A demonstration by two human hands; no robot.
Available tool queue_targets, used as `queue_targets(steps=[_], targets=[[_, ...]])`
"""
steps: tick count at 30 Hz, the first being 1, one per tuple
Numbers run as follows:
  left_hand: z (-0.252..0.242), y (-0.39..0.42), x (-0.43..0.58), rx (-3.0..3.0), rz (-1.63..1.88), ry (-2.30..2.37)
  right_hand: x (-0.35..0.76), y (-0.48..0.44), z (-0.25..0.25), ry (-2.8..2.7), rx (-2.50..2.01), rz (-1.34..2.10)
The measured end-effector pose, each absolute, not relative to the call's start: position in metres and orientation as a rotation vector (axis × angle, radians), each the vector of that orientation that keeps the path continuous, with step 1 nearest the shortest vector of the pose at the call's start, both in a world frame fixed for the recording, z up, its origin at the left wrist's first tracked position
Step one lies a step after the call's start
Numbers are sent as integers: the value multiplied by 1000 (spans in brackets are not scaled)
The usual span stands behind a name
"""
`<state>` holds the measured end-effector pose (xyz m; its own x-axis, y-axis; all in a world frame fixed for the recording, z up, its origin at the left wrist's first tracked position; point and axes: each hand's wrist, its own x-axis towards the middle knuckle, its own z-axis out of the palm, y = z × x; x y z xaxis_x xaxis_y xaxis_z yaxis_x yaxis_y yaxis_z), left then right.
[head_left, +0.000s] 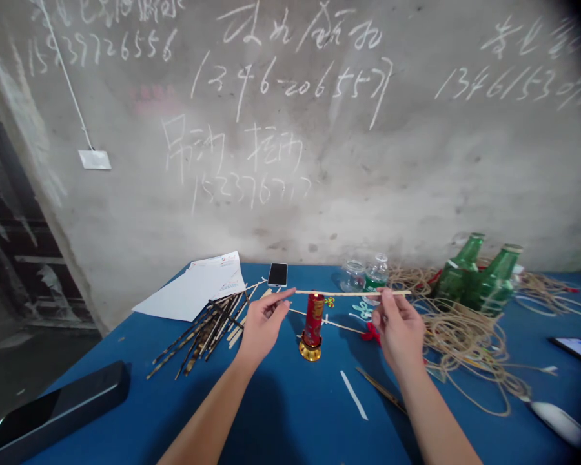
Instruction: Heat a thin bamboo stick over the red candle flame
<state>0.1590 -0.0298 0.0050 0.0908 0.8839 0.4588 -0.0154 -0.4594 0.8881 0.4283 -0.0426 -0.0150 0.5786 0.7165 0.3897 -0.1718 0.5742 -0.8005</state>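
Left hand [264,326] pinching one end of a thin bamboo strip [353,293] between thumb and fingertips, right hand [399,329] pinching the other end in the same way; neither hand clenched into a fist, both raised above a blue table [126,394]. Strip lying almost level, its middle just above the top of a red candle [314,320] on a brass-coloured stand [310,349], at 12 o'clock from the wrists. Whether any flame burns there, too small to tell. A good hold, by appearance: light even pinch at both ends, wide spacing of the hands, strip straight and without bowing, no visible contact with the candle. At 9 o'clock from the candle, a heap of scorch-mottled bamboo sticks [208,332]; at 3 o'clock, loose coils of twine [465,342]; at 2 o'clock, green glass bottles [494,281].
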Motion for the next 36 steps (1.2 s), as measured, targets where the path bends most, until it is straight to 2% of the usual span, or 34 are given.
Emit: queue_targets(steps=[36], targets=[[2, -25, 156, 1530, 1573, 918, 426, -40, -19, -837, -812, 606]])
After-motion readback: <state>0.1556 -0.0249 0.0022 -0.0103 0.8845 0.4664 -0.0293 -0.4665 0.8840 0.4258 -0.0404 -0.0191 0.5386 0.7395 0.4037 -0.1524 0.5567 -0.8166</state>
